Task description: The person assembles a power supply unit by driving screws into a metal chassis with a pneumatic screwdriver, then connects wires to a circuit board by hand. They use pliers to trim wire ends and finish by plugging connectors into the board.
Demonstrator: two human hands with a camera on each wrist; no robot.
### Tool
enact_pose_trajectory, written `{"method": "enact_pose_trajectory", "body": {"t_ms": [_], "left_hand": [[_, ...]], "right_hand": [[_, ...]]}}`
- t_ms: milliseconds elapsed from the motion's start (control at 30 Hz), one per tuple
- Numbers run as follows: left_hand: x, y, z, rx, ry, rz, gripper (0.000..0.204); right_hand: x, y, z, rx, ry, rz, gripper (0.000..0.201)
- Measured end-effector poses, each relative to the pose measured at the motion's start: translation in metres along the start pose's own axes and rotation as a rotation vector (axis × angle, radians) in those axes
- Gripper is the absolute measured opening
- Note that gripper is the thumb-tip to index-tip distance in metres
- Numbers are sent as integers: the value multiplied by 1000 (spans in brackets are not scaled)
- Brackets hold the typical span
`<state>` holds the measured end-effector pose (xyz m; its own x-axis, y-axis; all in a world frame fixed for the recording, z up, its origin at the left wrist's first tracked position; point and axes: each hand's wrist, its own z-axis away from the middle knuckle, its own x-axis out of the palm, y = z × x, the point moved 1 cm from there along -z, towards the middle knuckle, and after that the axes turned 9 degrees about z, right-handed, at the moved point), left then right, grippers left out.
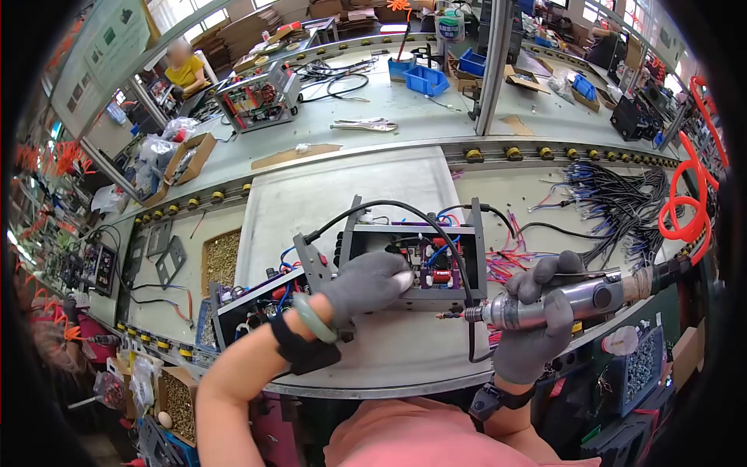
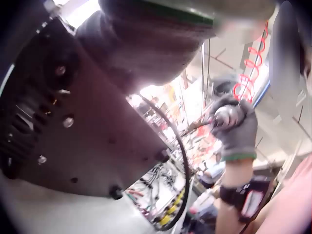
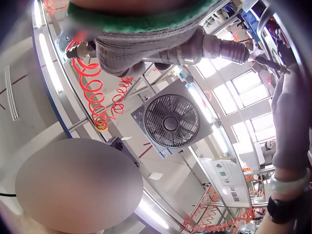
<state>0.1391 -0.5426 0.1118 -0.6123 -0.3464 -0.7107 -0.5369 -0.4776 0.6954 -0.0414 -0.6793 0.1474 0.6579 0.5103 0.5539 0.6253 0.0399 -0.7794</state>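
My gloved left hand [image 1: 366, 288] lies over the near left part of an open black case [image 1: 476, 257], its fingertips by the circuit board [image 1: 440, 257]; what they touch is hidden. In the left wrist view, a dark case panel [image 2: 102, 136] fills the left side. My gloved right hand [image 1: 537, 335] grips a metal power screwdriver [image 1: 521, 310], its bit pointing left, just outside the case's near right corner. The right wrist view shows the screwdriver [image 3: 185, 53] with its bit towards my left hand [image 3: 292, 117]. A second open case [image 1: 261, 307] sits left, tilted.
A black cable [image 1: 405, 206] arches over the case. Bundled wires [image 1: 622, 202] lie right, beside a red coiled hose [image 1: 685, 206]. A box of small parts [image 1: 222, 257] and flat metal plates [image 1: 170, 262] are left. Behind the rail stand another unit [image 1: 261, 97] and a blue bin [image 1: 426, 80].
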Motion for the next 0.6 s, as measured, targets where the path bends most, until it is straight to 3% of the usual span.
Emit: {"method": "enact_pose_trajectory", "body": {"t_ms": [33,67,100,200,233,300,367,433,500,567,600], "left_hand": [[-10,0,-2,-121,-291,108,31],[-15,-1,-8,-110,-336,45,37],[-19,4,-12,-113,-335,49,37],[-25,20,-23,-117,-168,-579,31],[-23,14,-21,-121,-167,-576,31],[-18,7,-11,123,4,-679,26],[-15,11,-4,127,-7,-647,20],[-16,8,-1,72,-161,-642,16],[-20,6,-5,-12,-193,-577,12],[-30,8,-8,-224,-305,-180,14],[-29,6,-10,-224,-304,-182,14]], "right_hand": [[3,-1,-1,13,7,-4,52],[5,-1,-2,28,12,-9,52],[5,0,-3,31,9,-7,52],[3,2,-1,55,-88,-46,51],[3,4,0,63,-98,-31,51],[3,7,-1,70,-103,-18,51],[3,9,-2,95,-98,-28,51],[4,12,-4,101,-100,-29,50],[6,13,-3,110,-99,-34,50],[11,16,-5,97,-101,-38,50],[14,18,-5,96,-101,-40,50]]}}
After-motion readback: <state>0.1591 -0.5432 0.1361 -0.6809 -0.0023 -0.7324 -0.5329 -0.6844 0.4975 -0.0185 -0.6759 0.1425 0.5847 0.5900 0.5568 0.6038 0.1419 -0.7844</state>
